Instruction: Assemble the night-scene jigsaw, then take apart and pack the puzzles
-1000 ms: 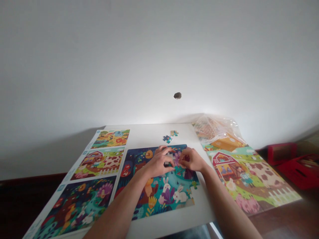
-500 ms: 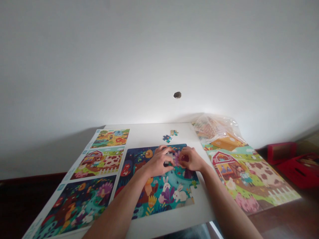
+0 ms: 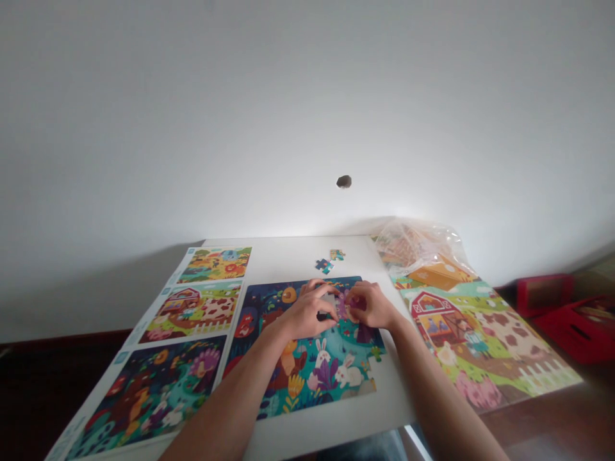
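A dark-blue night-scene jigsaw puzzle [image 3: 307,371] with rabbits lies mostly assembled in the middle of the white table [image 3: 288,259]. Both my hands rest on its upper part, close together. My left hand [image 3: 307,314] has its fingers curled down on the puzzle surface beside a small gap. My right hand [image 3: 369,306] pinches a purple-pink puzzle piece [image 3: 343,306] at that gap, its fingertips almost touching those of the left hand. Two loose puzzle pieces [image 3: 329,260] lie on the table just beyond the puzzle.
A sheet of three reference pictures [image 3: 187,333] lies to the left. A finished farm puzzle [image 3: 480,346] with a red barn lies to the right, a clear plastic bag [image 3: 418,250] with an orange box behind it. Red crates [image 3: 571,314] stand at far right. A white wall rises behind.
Both hands stay over the same spot on the puzzle; the fingers shift slightly around the purple-pink piece. The view has drifted a little.
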Demonstrator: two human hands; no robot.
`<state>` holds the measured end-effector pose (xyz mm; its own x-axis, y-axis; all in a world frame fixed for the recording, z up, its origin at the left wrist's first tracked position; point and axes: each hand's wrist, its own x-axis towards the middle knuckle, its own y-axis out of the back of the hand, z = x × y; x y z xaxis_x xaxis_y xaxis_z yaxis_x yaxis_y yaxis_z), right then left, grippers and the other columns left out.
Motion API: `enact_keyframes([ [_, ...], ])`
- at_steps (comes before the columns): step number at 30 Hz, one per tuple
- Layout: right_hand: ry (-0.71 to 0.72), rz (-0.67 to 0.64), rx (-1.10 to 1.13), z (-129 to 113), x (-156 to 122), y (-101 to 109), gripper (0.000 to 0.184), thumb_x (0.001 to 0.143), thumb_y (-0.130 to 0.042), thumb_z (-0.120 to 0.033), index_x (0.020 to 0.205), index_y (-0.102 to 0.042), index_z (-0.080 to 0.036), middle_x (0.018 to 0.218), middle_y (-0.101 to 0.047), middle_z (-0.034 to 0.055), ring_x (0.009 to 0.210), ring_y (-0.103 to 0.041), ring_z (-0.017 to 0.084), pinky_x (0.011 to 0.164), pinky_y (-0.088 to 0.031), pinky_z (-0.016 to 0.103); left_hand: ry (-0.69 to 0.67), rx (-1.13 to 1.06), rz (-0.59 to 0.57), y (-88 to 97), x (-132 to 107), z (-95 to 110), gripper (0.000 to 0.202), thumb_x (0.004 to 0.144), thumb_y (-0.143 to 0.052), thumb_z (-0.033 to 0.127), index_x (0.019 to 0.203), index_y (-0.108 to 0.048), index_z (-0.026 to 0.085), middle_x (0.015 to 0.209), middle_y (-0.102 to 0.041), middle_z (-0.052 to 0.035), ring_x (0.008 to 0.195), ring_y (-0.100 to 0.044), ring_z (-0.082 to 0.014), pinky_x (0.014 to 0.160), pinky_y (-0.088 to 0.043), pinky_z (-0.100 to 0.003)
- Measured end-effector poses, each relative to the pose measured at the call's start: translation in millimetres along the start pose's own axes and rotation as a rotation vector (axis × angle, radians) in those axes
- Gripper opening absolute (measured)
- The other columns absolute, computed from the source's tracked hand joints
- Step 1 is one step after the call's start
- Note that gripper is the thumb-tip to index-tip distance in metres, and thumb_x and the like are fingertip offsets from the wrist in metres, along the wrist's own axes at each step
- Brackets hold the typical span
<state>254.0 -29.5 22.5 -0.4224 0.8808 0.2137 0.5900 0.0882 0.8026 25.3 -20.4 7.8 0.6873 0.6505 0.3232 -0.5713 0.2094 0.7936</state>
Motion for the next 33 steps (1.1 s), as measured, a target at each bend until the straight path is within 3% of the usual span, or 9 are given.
enact_keyframes([
  [5,-0.018,-0.018,-0.006,-1,0,0,0.015,0.063,-0.063,-0.013,0.074,-0.069,-0.021,0.073,-0.061,0.0004,0.071,-0.054,0.016,0.071,-0.039,0.028,-0.017,-0.006,-0.003,0.9,0,1,0.018,0.073,-0.075,0.025,0.089,-0.077,0.033,0.125,-0.059,-0.0019,0.126,-0.039,-0.0288,0.109,-0.030,-0.046],
  [15,0.004,0.001,0.014,0,0,0,0.011,0.065,-0.064,-0.013,0.072,-0.067,-0.021,0.072,-0.060,0.0002,0.071,-0.054,0.016,0.072,-0.039,0.029,-0.006,0.002,-0.013,-0.4,0,0,0.011,0.074,-0.075,0.028,0.084,-0.078,0.033,0.125,-0.058,-0.0021,0.126,-0.038,-0.0298,0.108,-0.030,-0.048],
  [21,0.086,-0.030,-0.004,-7,-2,-2,0.007,0.071,-0.066,-0.019,0.078,-0.067,-0.022,0.082,-0.061,0.0027,0.083,-0.055,0.020,0.083,-0.037,0.035,-0.013,0.010,-0.002,-1.7,-1,-1,0.010,0.073,-0.076,0.029,0.082,-0.078,0.032,0.123,-0.059,-0.0027,0.125,-0.038,-0.0299,0.109,-0.031,-0.048],
  [27,0.100,-0.099,-0.016,-11,0,-7,0.018,0.064,-0.075,-0.023,0.076,-0.061,-0.021,0.085,-0.058,0.0022,0.085,-0.051,0.021,0.082,-0.034,0.035,-0.012,0.011,-0.006,-2.2,-1,-1,0.010,0.073,-0.075,0.024,0.078,-0.078,0.032,0.127,-0.057,-0.0012,0.127,-0.036,-0.0309,0.109,-0.029,-0.048],
  [33,0.128,-0.107,-0.016,-11,-1,-8,0.015,0.063,-0.069,-0.018,0.072,-0.057,-0.019,0.085,-0.056,0.0022,0.084,-0.051,0.020,0.080,-0.033,0.034,-0.006,0.012,0.001,-3.4,-1,-2,0.008,0.072,-0.075,0.025,0.076,-0.078,0.032,0.127,-0.057,-0.0003,0.127,-0.036,-0.0306,0.108,-0.031,-0.047],
])
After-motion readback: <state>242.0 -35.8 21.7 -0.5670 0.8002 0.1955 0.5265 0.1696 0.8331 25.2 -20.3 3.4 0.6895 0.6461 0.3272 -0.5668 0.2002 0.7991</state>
